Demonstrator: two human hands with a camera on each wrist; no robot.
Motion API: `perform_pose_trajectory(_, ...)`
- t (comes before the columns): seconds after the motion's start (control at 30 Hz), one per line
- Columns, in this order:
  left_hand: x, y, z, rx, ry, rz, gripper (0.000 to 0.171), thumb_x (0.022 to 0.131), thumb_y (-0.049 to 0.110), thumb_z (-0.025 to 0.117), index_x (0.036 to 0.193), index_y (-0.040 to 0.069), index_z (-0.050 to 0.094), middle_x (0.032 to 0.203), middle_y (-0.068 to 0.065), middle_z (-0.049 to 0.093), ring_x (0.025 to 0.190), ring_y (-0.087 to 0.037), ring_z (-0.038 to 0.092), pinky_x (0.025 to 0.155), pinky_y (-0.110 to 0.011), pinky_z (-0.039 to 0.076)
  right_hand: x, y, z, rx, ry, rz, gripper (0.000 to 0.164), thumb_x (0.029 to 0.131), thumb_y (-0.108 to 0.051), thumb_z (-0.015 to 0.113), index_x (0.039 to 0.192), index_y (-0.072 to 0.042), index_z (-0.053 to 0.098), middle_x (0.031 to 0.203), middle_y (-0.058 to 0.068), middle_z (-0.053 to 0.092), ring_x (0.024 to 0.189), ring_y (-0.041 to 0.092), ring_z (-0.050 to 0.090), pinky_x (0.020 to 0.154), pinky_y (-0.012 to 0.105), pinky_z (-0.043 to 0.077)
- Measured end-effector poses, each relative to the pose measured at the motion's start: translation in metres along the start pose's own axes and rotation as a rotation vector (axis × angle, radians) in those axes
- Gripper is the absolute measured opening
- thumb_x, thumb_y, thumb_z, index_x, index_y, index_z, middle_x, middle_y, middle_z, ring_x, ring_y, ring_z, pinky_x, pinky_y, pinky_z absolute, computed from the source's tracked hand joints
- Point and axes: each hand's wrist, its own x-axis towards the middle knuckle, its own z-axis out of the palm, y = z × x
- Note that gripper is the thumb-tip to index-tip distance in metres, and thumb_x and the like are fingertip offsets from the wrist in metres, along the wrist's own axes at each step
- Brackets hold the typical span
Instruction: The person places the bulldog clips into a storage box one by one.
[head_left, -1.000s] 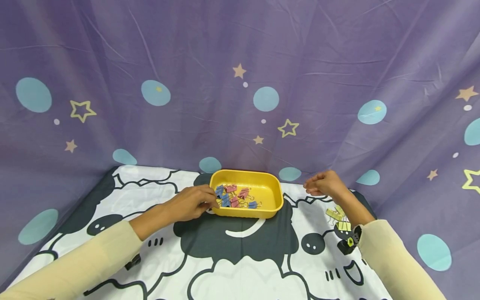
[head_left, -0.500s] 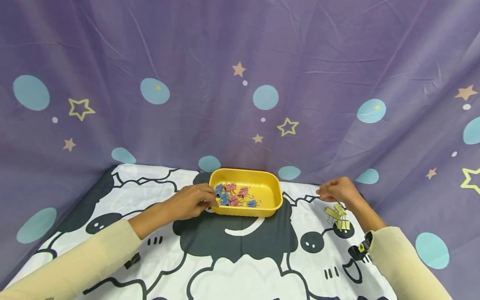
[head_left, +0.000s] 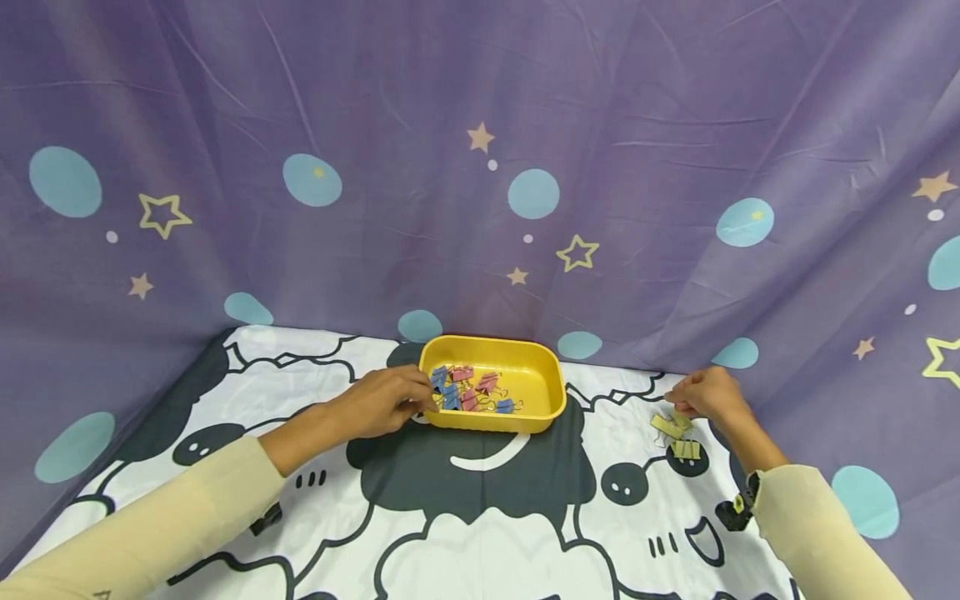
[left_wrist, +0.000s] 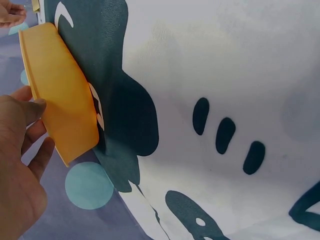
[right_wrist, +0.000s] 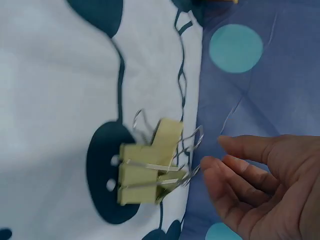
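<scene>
My left hand [head_left: 381, 404] grips the left end of a yellow plastic tray [head_left: 538, 379]. In the left wrist view the thumb and fingers lie on either side of its rim. Blue binder clips [head_left: 450, 397] and pink binder clips [head_left: 489, 383] lie inside, mostly toward the left. My right hand [head_left: 708, 393] is over a small heap of yellow binder clips [head_left: 686, 450] on the right. Seen from the right wrist, the thumb and fingers [right_wrist: 212, 172] are bent with a gap between them, fingertips right at the wire handles of the yellow clips [right_wrist: 137, 172].
A white cloth [head_left: 487, 558] printed with dark sheep faces covers the table. Behind the tray hangs a purple curtain [head_left: 420, 250] with stars and blue dots, close to the table's back edge. More curtain stands along the right side.
My right hand has moved right and down, from near the tray's right side to the yellow binder clips. The left hand has stayed on the tray rim.
</scene>
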Motion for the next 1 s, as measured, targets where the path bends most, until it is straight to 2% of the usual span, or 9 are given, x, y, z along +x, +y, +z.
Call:
perform_pose_trajectory(0.2,0.0,0.0,0.0,-0.001,0.001,-0.002,0.026,0.098,-0.003,0.079,0.103,0.021,0.089,0.108,0.007,0.08,0.1,-0.012,0.071,0.083,-0.035,0.063,-0.001,0.011,-0.001,-0.163,0.055,0.069,0.035,0.098,-0.033,0.087,0.081,-0.003,0.079,0.064,0.001,0.073,0.062,0.018,0.07,0.064,0.035,0.055)
perform_pose_trajectory(0.33,0.001,-0.001,0.001,0.001,-0.002,0.004,0.026,0.098,-0.003,0.079,0.102,0.021,0.089,0.107,0.007,0.079,0.099,-0.011,0.071,0.082,-0.034,0.063,0.002,0.018,0.002,-0.104,0.019,0.136,0.034,0.098,-0.026,0.088,0.081,0.001,0.074,0.062,0.003,0.072,0.057,0.016,0.073,0.061,0.036,0.062)
perform_pose_trajectory(0.4,0.0,-0.001,0.001,0.002,-0.001,0.005,0.026,0.098,-0.003,0.08,0.102,0.021,0.089,0.106,0.008,0.079,0.099,-0.011,0.071,0.082,-0.034,0.063,0.004,0.02,0.003,-0.039,0.008,0.158,0.029,0.096,-0.019,0.089,0.084,0.003,0.073,0.061,0.002,0.073,0.055,0.014,0.074,0.061,0.035,0.066)
perform_pose_trajectory(0.5,0.0,-0.002,0.002,0.009,0.004,0.008,0.026,0.098,-0.002,0.08,0.101,0.022,0.088,0.106,0.008,0.079,0.099,-0.011,0.071,0.082,-0.034,0.063,0.007,0.02,0.002,-0.015,0.006,0.14,0.025,0.095,-0.015,0.089,0.088,0.004,0.076,0.06,0.0,0.074,0.054,0.012,0.075,0.061,0.033,0.065)
perform_pose_trajectory(0.67,-0.001,-0.001,0.001,0.007,0.013,0.012,0.026,0.097,-0.003,0.08,0.101,0.021,0.088,0.105,0.007,0.079,0.099,-0.011,0.071,0.083,-0.035,0.063,0.004,0.016,0.0,-0.066,0.013,0.07,0.021,0.093,-0.016,0.09,0.09,0.003,0.081,0.059,-0.002,0.075,0.055,0.009,0.073,0.06,0.027,0.059)
perform_pose_trajectory(1.0,0.0,0.0,0.001,0.008,0.007,0.014,0.024,0.099,-0.002,0.079,0.102,0.02,0.088,0.105,0.007,0.079,0.097,-0.01,0.07,0.084,-0.035,0.063,0.007,0.018,-0.001,-0.034,0.001,0.033,0.02,0.091,-0.014,0.092,0.091,0.0,0.078,0.065,-0.002,0.075,0.06,0.009,0.072,0.063,0.028,0.061)
